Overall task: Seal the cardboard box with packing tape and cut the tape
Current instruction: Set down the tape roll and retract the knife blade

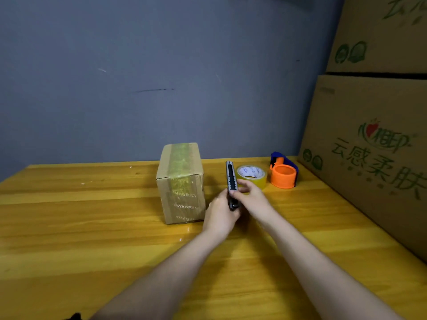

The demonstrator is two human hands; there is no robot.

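Note:
A small cardboard box (181,183) stands upright on the wooden table (92,227), with a strip of yellowish tape running over its top and down its front. Just right of it, both hands meet on a grey and black utility knife (231,181) that points away from me. My left hand (220,214) grips the knife's near end. My right hand (250,196) pinches its middle from the right side. No blade is visible at its far tip. A roll of clear packing tape (252,175) lies flat behind my right hand.
An orange and blue tape dispenser (284,172) sits right of the roll. Large printed cartons (374,144) are stacked along the table's right edge. A grey wall closes off the back of the table.

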